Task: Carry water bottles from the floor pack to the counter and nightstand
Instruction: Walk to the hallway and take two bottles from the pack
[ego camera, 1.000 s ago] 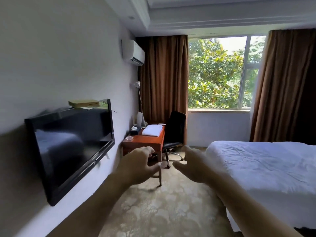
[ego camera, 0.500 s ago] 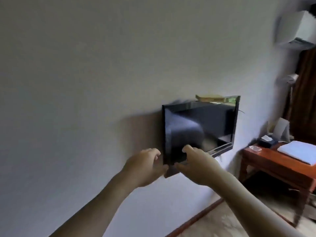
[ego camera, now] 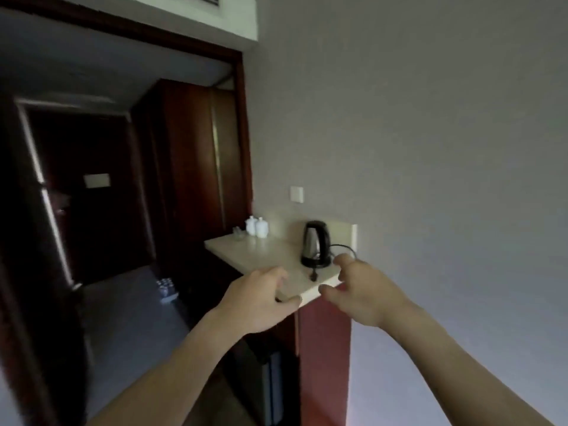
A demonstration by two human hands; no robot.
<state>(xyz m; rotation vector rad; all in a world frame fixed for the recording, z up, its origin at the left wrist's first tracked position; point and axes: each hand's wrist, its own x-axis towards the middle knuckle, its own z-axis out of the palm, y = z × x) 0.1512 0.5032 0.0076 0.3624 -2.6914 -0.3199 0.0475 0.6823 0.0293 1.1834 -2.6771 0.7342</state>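
Observation:
A pack of water bottles (ego camera: 166, 289) sits on the dark floor of the entry hall, beside the base of the cabinet. The pale stone counter (ego camera: 264, 253) juts from the wall ahead of me. My left hand (ego camera: 256, 298) and my right hand (ego camera: 358, 287) are both stretched out in front of me at about counter height, fingers loosely curled, holding nothing. They hang in front of the counter's near corner, a gap between them. No nightstand is in view.
On the counter stand a steel electric kettle (ego camera: 316, 248) with its cord, two white lidded cups (ego camera: 257, 226) and a glass. A red-brown cabinet side (ego camera: 325, 358) runs below it. A dark wardrobe (ego camera: 190, 167) and the room door (ego camera: 89, 192) lie further down the hall.
My view has swung left from the window and bed, past the wall television, to the entry hall and counter. Both hands stay held out in front, empty.

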